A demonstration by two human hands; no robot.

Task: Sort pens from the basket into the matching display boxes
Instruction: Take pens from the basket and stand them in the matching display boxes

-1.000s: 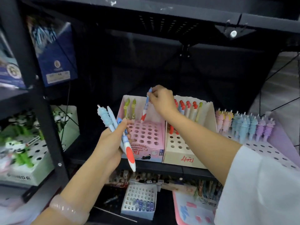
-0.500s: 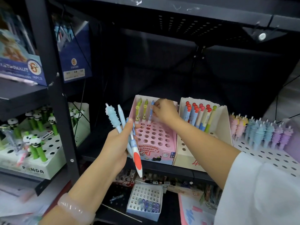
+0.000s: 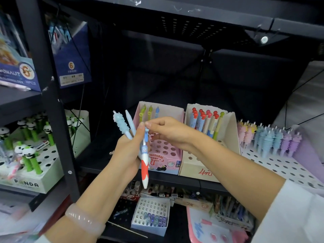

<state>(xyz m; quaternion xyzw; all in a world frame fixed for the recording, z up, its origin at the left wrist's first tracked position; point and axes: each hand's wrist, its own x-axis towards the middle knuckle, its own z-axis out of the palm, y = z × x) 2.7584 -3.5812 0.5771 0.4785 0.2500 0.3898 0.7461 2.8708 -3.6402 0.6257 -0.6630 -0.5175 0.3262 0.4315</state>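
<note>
Since half a second ago the right hand (image 3: 168, 132) has pulled back from the pink display box (image 3: 164, 151), leaving a blue-topped pen (image 3: 157, 112) standing in its back row beside two green-topped ones, and now meets the left hand in front of that box.

At far left a panda pen box (image 3: 26, 179) sits on a lower shelf, its left end cut off by the frame edge and blurred. The left hand (image 3: 128, 153) is curled around a bunch of pens: a ribbed pale-blue pen (image 3: 121, 124) and a plain light-blue pen (image 3: 130, 122) stick up above the fingers, their lower halves hidden in the palm, while a white pen with a red band (image 3: 144, 165) hangs downward. The right hand's thumb and forefinger pinch the top of that white pen, just touching the left fingertips; its cap is hidden between them.

Right of the pink box stands a cream box (image 3: 208, 165) of red-topped pens, then a perforated tray of pastel ribbed pens (image 3: 268, 137), partly covered by the right forearm and sleeve.
</note>
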